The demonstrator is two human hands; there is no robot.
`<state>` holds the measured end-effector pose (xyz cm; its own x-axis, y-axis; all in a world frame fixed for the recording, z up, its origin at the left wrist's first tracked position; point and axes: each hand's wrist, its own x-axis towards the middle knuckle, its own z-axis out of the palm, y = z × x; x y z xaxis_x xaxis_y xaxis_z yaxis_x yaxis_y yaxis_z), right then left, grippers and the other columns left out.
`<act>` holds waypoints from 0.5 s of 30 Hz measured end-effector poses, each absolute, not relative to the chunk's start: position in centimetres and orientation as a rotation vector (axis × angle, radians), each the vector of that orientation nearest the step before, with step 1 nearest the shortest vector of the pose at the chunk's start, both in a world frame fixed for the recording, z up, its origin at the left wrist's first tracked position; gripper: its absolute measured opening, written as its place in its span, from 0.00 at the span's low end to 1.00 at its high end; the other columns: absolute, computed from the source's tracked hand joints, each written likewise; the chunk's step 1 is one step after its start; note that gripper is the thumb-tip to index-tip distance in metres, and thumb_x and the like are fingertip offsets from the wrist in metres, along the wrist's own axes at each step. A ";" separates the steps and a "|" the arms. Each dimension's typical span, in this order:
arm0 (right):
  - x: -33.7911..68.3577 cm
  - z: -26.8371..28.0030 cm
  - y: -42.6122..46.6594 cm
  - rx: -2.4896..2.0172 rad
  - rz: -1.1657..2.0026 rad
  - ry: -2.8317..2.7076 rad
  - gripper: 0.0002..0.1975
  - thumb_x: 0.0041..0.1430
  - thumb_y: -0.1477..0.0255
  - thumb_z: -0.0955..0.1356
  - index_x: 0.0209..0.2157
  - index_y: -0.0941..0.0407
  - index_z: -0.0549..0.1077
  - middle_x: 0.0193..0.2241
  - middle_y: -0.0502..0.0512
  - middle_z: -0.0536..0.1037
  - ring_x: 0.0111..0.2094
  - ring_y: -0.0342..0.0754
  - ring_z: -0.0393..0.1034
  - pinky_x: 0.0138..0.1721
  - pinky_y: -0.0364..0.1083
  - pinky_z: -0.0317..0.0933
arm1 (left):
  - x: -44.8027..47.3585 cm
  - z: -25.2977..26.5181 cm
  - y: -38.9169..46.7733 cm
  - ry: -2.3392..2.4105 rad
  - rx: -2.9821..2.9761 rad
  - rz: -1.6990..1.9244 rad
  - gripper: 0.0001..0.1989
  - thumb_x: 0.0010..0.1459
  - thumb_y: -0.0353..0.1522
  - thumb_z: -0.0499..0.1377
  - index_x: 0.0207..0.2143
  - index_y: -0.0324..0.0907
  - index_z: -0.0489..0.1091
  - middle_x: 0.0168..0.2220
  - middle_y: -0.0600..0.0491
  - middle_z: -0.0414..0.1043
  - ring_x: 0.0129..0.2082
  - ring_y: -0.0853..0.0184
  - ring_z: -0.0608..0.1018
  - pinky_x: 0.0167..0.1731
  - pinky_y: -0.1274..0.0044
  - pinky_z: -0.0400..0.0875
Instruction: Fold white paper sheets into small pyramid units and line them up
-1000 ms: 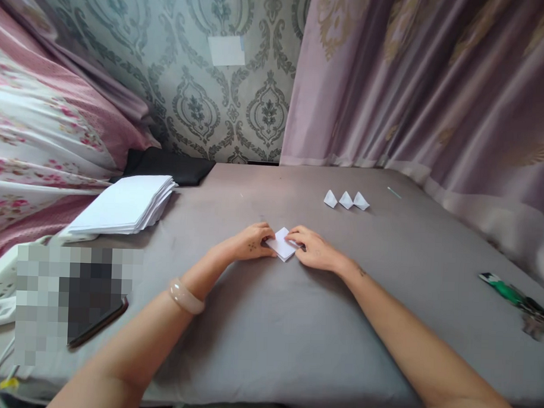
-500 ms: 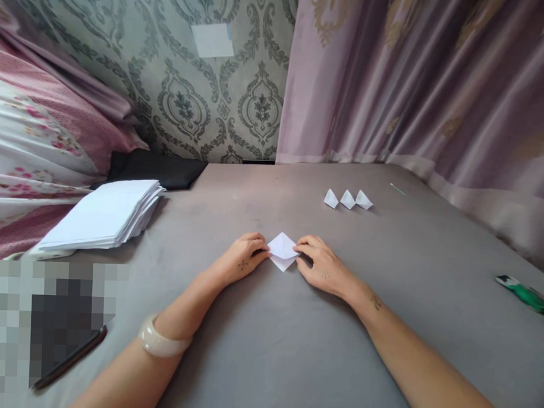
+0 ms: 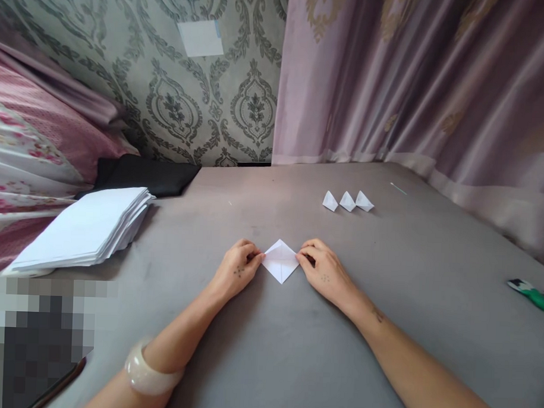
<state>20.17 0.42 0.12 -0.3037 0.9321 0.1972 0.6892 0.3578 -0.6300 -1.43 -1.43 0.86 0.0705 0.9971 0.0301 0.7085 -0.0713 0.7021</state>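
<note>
A small folded white paper (image 3: 280, 262), diamond-shaped with creases through its middle, is held between my two hands just above or on the grey cloth. My left hand (image 3: 239, 265) pinches its left corner between thumb and fingers. At the opposite corner, my right hand (image 3: 322, 268) has the paper pinched the same way. Beyond the right hand, three small folded paper pieces (image 3: 347, 201) stand in a row. A pale bangle (image 3: 152, 371) circles my left wrist.
To the left lies a thick stack of white paper (image 3: 84, 227), with a black flat item (image 3: 148, 174) behind it. A green-handled tool (image 3: 532, 294) rests at the right edge. A thin stick (image 3: 398, 189) lies at the back right, near the curtain (image 3: 347, 81).
The paper's near flap has opened out, so the diamond now looks flatter and fuller. Both hands still pinch its side corners. The view has shifted slightly.
</note>
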 end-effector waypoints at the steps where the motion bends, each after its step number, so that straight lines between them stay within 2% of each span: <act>1: 20.1 0.1 0.4 -1.412 0.595 -2.074 0.10 0.60 0.71 0.62 0.28 0.56 0.73 0.38 0.55 0.71 0.38 0.45 0.68 0.43 0.46 0.61 | -1.3 0.9 -1.4 1.701 1.830 0.726 0.11 0.57 0.35 0.53 0.29 0.40 0.71 0.36 0.50 0.69 0.31 0.68 0.72 0.34 0.76 0.65; 7: 19.8 -0.2 0.6 -1.455 0.578 -2.034 0.11 0.60 0.69 0.62 0.27 0.56 0.72 0.39 0.55 0.70 0.37 0.45 0.68 0.41 0.46 0.62 | -0.9 1.5 -1.3 1.789 1.783 0.688 0.09 0.56 0.34 0.54 0.26 0.40 0.69 0.34 0.51 0.68 0.32 0.67 0.72 0.34 0.75 0.65; 15: 19.5 -0.2 0.8 -1.522 0.575 -2.012 0.10 0.58 0.70 0.63 0.26 0.56 0.70 0.38 0.54 0.69 0.35 0.45 0.68 0.40 0.46 0.62 | -1.0 0.9 -1.2 1.783 1.818 0.698 0.09 0.56 0.34 0.52 0.27 0.40 0.68 0.36 0.50 0.67 0.33 0.67 0.72 0.35 0.74 0.66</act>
